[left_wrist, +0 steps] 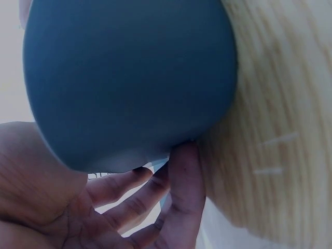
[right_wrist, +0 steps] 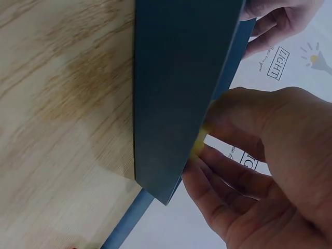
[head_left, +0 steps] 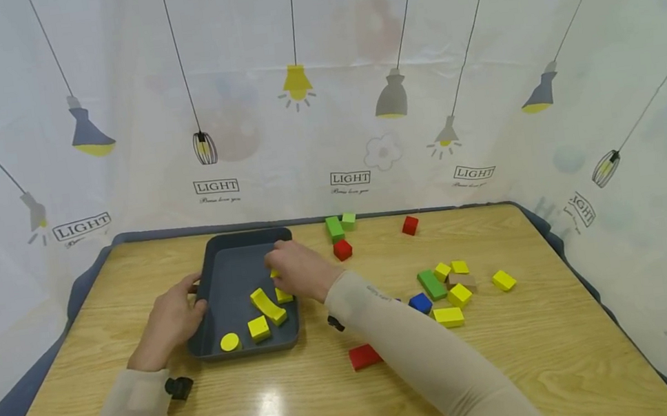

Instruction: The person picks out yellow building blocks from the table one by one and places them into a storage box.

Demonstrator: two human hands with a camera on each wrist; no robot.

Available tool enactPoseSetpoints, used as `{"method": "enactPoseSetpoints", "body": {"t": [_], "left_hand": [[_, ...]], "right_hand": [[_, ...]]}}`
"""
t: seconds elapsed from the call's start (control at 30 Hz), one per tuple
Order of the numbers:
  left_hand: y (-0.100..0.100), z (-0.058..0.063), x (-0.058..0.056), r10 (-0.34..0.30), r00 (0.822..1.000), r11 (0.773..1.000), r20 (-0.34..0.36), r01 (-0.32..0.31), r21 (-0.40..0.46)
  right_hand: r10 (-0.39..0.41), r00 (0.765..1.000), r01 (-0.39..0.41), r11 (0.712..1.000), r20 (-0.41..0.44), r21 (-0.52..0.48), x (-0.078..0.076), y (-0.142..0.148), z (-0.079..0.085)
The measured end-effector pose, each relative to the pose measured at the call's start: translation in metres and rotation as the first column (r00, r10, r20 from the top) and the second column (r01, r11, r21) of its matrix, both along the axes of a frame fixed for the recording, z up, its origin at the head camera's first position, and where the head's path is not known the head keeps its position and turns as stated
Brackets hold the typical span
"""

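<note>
A dark grey tray (head_left: 231, 241) lies on the left part of the table. At its left side my left hand (head_left: 171, 319) holds the wall, thumb by the rim and fingers along the outside; the left wrist view shows those fingers (left_wrist: 187, 192) against the tray. My right hand (head_left: 302, 269) reaches over the right wall and pinches a yellow block (right_wrist: 199, 144), mostly hidden by the fingers and the wall. In the tray lie a yellow curved block (head_left: 268, 307), a yellow cube-like block (head_left: 258, 329), a yellow round block (head_left: 230, 342) and another yellow block (head_left: 284, 296) near my right hand.
Right of the tray, a loose group holds several yellow blocks (head_left: 449, 317), a green block (head_left: 432, 285) and a blue block (head_left: 420, 303). A red block (head_left: 364, 357) lies beside my right sleeve. Green (head_left: 335, 228) and red blocks (head_left: 343, 250) sit near the back edge.
</note>
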State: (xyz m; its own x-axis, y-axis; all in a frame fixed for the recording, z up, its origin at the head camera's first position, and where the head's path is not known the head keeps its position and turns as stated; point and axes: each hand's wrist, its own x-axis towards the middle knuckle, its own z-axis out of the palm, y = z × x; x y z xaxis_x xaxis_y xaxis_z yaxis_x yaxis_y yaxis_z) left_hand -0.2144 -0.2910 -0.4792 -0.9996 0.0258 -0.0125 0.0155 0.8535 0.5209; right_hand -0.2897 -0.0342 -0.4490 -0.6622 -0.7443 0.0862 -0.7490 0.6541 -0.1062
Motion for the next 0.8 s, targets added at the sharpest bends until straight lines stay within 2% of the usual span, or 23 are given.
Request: {"method": "enactPoseSetpoints", "body": {"t": [0.47,0.8], "left_hand": [[-0.001,0.001,0.000,0.011,1.000,1.000,0.012,-0.011,0.008],[0.000,0.001,0.001,-0.009,1.000,1.000,-0.005,0.009,0.009]], "right_hand": [[-0.001,1.000,0.001,0.999,-0.010,-0.038,0.006,0.009,0.004],[-0.052,0.999,0.053,0.997,0.015,-0.060,0.012,0.024,0.002]]}}
